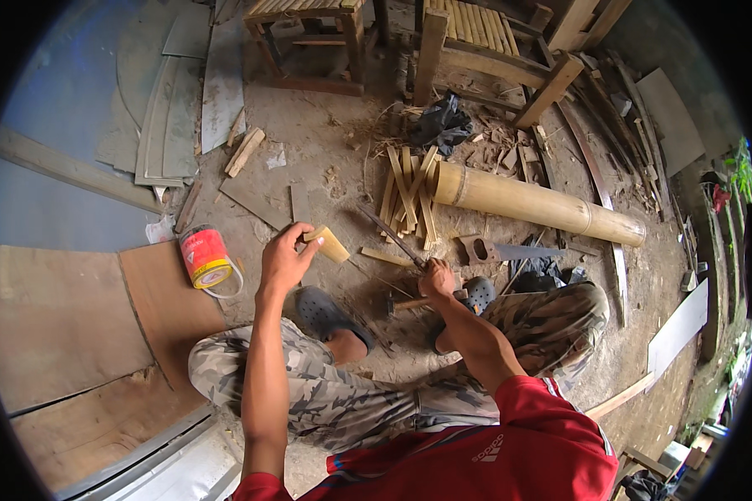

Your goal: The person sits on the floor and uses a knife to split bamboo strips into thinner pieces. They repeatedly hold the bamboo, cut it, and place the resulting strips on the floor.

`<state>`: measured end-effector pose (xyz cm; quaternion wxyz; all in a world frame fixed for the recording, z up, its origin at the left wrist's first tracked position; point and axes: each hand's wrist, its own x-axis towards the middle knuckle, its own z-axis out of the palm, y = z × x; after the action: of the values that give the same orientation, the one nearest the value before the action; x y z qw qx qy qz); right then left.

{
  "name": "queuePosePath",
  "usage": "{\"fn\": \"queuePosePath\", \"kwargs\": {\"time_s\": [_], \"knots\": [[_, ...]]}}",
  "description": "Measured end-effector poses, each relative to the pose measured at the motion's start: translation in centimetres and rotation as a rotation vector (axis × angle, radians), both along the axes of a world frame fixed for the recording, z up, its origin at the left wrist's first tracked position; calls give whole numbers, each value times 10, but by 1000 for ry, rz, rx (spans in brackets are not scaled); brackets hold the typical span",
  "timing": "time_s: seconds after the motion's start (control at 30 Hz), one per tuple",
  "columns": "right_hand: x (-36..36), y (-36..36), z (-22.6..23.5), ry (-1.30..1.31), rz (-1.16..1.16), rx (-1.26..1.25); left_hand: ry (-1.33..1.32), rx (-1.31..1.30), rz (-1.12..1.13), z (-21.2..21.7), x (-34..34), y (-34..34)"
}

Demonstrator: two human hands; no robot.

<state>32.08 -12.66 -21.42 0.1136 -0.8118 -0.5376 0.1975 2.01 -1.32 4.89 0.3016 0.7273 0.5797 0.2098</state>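
My left hand (286, 259) is closed on a short split piece of bamboo (332, 245), holding it up by its far left end. In my right hand (437, 278) is a long knife (390, 232), its dark blade pointing up and to the left. The blade and the bamboo piece are apart. Beyond the knife lies a crossed pile of bamboo strips (411, 185), against the end of a thick bamboo pole (535, 204). A hammer (405, 306) rests on the ground between my feet, partly hidden below my right hand.
A handsaw (510, 251) lies right of my right hand. A red and yellow can (209, 259) stands at left beside plywood boards (67, 301). Bamboo-topped wooden stools (493, 58) and a black plastic bag (441, 123) are at the back. Scraps litter the dirt floor.
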Motion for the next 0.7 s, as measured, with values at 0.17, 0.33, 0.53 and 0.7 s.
{"fn": "queuePosePath", "kwargs": {"time_s": [0.17, 0.33, 0.53, 0.7], "knots": [[11, -6, 5, 18, 4, -150, 125, -51, -50, -1, 8, -1], [8, -10, 7, 108, -48, -58, 218, -98, -102, -9, 10, 1], [-2, 8, 17, 213, -95, 262, 192, -115, -138, -17, 14, 3], [-11, 76, 102, 280, -249, 335, 155, -162, -114, -15, 16, 2]]}}
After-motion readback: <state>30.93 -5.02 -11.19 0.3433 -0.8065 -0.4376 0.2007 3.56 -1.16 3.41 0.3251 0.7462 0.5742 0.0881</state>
